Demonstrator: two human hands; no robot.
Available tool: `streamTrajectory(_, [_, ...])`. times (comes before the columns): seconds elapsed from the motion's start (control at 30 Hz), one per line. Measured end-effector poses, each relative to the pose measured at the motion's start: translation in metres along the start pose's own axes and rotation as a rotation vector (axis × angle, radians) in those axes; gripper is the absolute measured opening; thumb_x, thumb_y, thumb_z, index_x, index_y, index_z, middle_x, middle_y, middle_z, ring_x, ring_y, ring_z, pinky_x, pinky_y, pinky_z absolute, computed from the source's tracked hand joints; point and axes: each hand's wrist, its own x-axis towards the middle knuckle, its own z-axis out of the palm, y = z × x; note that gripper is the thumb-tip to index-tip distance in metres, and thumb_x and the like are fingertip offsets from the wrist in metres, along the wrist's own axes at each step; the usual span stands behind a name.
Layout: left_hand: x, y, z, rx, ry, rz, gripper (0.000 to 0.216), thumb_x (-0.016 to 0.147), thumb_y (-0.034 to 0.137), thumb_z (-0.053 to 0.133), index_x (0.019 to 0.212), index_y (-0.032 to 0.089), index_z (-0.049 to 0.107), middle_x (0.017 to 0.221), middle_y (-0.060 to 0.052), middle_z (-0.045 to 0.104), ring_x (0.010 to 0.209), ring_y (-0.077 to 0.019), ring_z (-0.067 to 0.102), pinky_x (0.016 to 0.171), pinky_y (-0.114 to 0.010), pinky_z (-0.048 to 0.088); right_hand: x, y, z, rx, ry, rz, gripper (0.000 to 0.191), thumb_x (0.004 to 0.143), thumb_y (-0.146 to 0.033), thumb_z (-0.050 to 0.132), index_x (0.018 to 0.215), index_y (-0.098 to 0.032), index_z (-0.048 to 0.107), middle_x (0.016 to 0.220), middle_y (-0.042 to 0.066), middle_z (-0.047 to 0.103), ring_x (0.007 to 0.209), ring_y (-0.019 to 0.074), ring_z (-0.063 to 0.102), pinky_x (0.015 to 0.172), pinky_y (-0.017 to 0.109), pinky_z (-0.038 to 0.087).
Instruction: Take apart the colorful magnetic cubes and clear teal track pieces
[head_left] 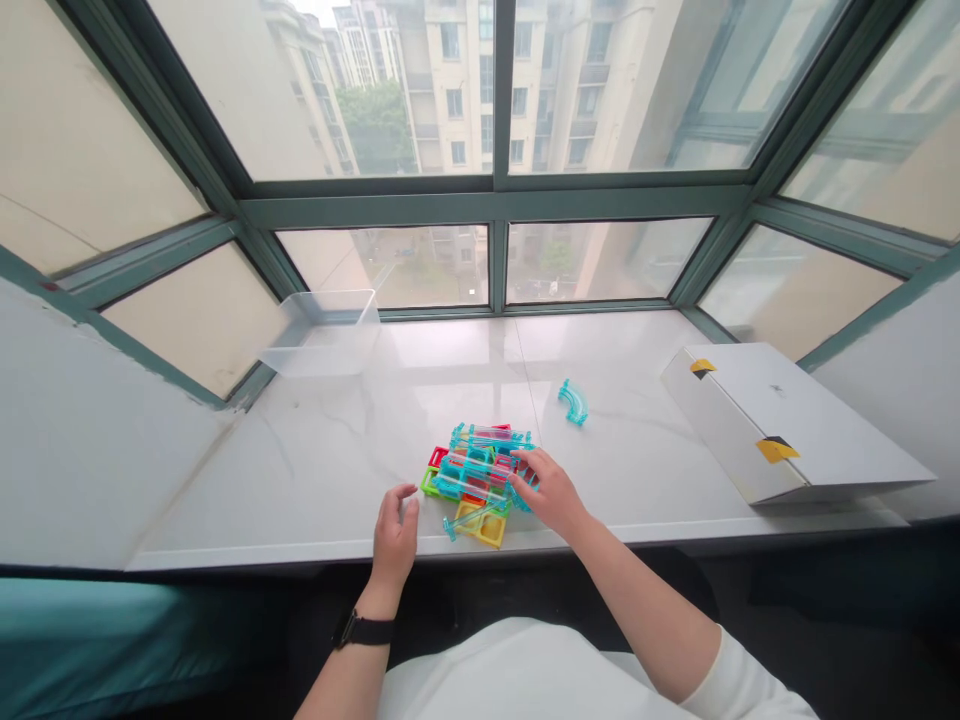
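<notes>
A heap of colored plastic toy track pieces and blocks (480,462) lies near the front edge of the windowsill. Clear blue-edged straight tracks (472,480) rest on top of red, green and blue parts, with a yellow block (491,527) at the near side. My right hand (553,494) reaches onto the heap's right side, fingers and thumb apart, touching blue pieces; no firm grip shows. My left hand (395,532) is just left of the heap, fingers loosely bent, thumb apart, with nothing in it. Away from the heap lies a curved blue track piece (574,402).
A clear plastic bin (322,355) stands at the back left of the white marble sill (637,440). On the right is a white box (795,420) with yellow-and-black tabs. Green-framed windows (495,205) enclose the sill; white walls flank it.
</notes>
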Motion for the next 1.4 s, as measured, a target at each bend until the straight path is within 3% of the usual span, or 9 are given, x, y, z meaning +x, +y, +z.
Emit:
streamTrajectory(0.17, [-0.022,0.017,0.003,-0.052,-0.056,0.062,0.034,0.104,0.05,0.052,0.125,0.024,0.06,0.125,-0.009,0.066,0.124,-0.0269,0.063,0.113,-0.048,0.049,0.0,0.001,0.006,0.041,-0.024,0.04,0.034,0.1,-0.042,0.063,0.129,-0.025,0.068,0.106,0.007,0.069,0.09,0.0234,0.067,0.082,0.039,0.058])
streamTrajectory(0.37, [-0.021,0.046,0.004,-0.026,-0.021,0.084,0.033,0.102,0.055,0.055,0.101,0.024,0.067,0.107,-0.007,0.064,0.108,-0.0265,0.064,0.102,-0.043,0.053,0.003,-0.003,0.015,0.069,-0.067,0.025,0.03,0.098,-0.039,0.065,0.125,-0.025,0.069,0.103,0.006,0.067,0.091,0.0223,0.067,0.083,0.037,0.057])
streamTrajectory(0.5, [-0.009,0.061,0.009,-0.01,-0.05,-0.053,0.046,0.096,0.065,0.06,0.084,0.023,0.075,0.102,-0.008,0.061,0.106,-0.0279,0.064,0.102,-0.043,0.051,0.008,-0.007,0.021,0.077,-0.08,0.016,0.029,0.096,-0.038,0.067,0.122,-0.025,0.07,0.102,0.005,0.067,0.091,0.0219,0.066,0.083,0.037,0.056])
streamTrajectory(0.63, [0.001,0.072,0.016,-0.06,-0.107,-0.214,0.057,0.089,0.073,0.063,0.086,0.021,0.083,0.101,-0.009,0.062,0.103,-0.0287,0.066,0.102,-0.043,0.051,0.014,-0.01,0.025,0.087,-0.072,0.038,0.025,0.097,-0.038,0.065,0.117,-0.025,0.072,0.103,0.006,0.068,0.089,0.0218,0.067,0.083,0.038,0.057])
streamTrajectory(0.77, [0.006,0.079,0.02,-0.108,-0.131,-0.293,0.054,0.085,0.071,0.068,0.085,0.019,0.084,0.106,-0.011,0.066,0.106,-0.0304,0.067,0.104,-0.044,0.05,0.018,-0.011,0.026,0.07,-0.026,0.036,0.016,0.096,-0.029,0.061,0.104,-0.025,0.074,0.1,0.006,0.069,0.086,0.0217,0.067,0.085,0.039,0.057])
streamTrajectory(1.07, [0.008,0.081,0.02,-0.09,-0.079,-0.241,0.035,0.085,0.053,0.071,0.072,0.022,0.079,0.094,-0.007,0.065,0.094,-0.0243,0.065,0.094,-0.038,0.052,0.019,-0.024,0.015,0.133,-0.046,-0.012,0.016,0.093,-0.039,0.072,0.096,-0.025,0.08,0.098,0.006,0.069,0.084,0.0215,0.068,0.075,0.036,0.058])
streamTrajectory(1.23, [0.006,0.089,0.014,-0.063,-0.002,-0.186,0.026,0.087,0.043,0.069,0.075,0.023,0.079,0.095,-0.005,0.062,0.099,-0.0249,0.065,0.1,-0.039,0.049,0.017,-0.036,0.014,0.193,-0.097,-0.05,0.02,0.094,-0.044,0.071,0.096,-0.025,0.079,0.102,0.009,0.073,0.085,0.0237,0.069,0.075,0.039,0.06])
streamTrajectory(1.4, [0.009,0.097,0.009,-0.085,0.006,-0.099,0.032,0.096,0.043,0.059,0.078,0.024,0.076,0.094,-0.005,0.063,0.1,-0.0247,0.063,0.098,-0.039,0.049,0.017,-0.042,0.019,0.242,-0.099,0.081,0.024,0.096,-0.048,0.065,0.101,-0.025,0.071,0.095,0.006,0.077,0.082,0.0243,0.071,0.079,0.04,0.06])
